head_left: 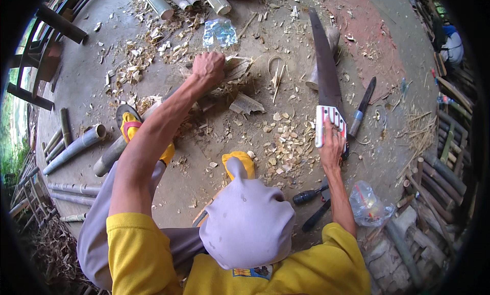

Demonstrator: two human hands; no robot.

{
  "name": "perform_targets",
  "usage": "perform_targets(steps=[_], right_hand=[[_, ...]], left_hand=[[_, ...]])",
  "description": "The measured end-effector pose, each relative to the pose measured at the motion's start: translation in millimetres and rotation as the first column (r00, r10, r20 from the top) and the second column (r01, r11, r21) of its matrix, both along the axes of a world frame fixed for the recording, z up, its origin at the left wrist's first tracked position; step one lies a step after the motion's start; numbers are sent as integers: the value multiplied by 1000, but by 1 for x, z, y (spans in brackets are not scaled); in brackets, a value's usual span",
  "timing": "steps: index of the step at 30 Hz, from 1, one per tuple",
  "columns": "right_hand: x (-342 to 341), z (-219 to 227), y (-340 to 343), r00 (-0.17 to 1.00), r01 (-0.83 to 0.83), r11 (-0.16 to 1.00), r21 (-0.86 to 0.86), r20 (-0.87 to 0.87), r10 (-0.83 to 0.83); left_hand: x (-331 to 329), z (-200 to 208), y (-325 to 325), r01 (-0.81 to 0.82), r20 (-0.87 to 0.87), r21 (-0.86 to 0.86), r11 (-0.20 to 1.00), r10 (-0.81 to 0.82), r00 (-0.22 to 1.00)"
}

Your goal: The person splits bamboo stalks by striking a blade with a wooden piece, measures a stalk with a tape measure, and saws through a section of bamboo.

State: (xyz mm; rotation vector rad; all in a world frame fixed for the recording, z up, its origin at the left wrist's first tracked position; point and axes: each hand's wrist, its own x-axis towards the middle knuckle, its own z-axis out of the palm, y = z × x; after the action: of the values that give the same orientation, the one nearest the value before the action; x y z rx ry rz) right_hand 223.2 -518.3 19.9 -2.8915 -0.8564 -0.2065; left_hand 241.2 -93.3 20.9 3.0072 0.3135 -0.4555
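My left hand [209,68] is closed in a fist beside the splintered end of a light-coloured bamboo piece [237,69]; whatever is inside the fist is hidden. A thicker bamboo pole [111,156] runs under my left forearm. On the right, my right hand [333,140] is wrapped over the white, red-striped handle of a handsaw [326,65]. The saw's dark blade points away from me, alongside a short round log [312,81]. Just right of the handle lies a knife [363,105] with a dark blade and a blue band. Between my hands is a broken bamboo shell [247,104].
Wood chips [288,142] litter the concrete floor. Black-handled tools [309,195] and a clear plastic bag [370,203] lie near my right forearm. Bamboo lengths [76,149] lie at left, with more poles [217,2] at the far side. Stacked bamboo [444,177] edges the right.
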Motion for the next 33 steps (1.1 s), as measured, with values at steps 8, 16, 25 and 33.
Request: perform_targets(steps=[8, 16, 25, 33], right_hand=[[-32, -14, 121, 922, -73, 954, 290, -346, 176], [-2, -52, 210, 812, -106, 983, 151, -557, 173], [-24, -71, 189, 760, 73, 935, 346, -627, 172], [-31, -70, 196, 763, 101, 924, 369, -624, 165]], left_hand=[[6, 8, -1, 119, -66, 31, 992, -117, 991], [19, 19, 24, -17, -193, -185, 983, -20, 981], [10, 23, 25, -10, -166, -218, 976, -27, 986], [8, -8, -3, -47, -104, 71, 996, 55, 993]])
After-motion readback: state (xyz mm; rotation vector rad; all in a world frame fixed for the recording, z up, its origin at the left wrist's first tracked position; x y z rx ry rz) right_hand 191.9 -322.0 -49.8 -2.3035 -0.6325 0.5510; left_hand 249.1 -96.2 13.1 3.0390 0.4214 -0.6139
